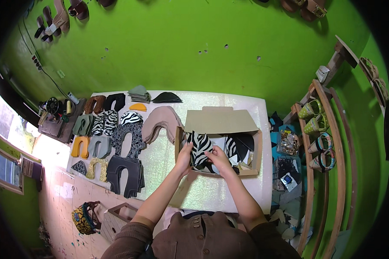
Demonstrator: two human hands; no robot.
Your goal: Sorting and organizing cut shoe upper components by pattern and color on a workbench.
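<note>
Between my two hands is a black-and-white zebra-striped piece of material, held over an open cardboard box. My left hand grips its left edge, and the fingers of my right hand are closed on its right side. The box flap stands raised at the back. Inside the box lie another zebra-striped piece, a black piece and pale scraps. Beside the box, to the left, rests a stack of beige U-shaped pieces. My hands hide part of the box's front.
The white-topped table carries several stacks of cut pieces on its left, among them dark grey U shapes and glittery gold ones. To the right stand a wooden shoe rack with sandals and plastic bins. A wooden stool is at lower left.
</note>
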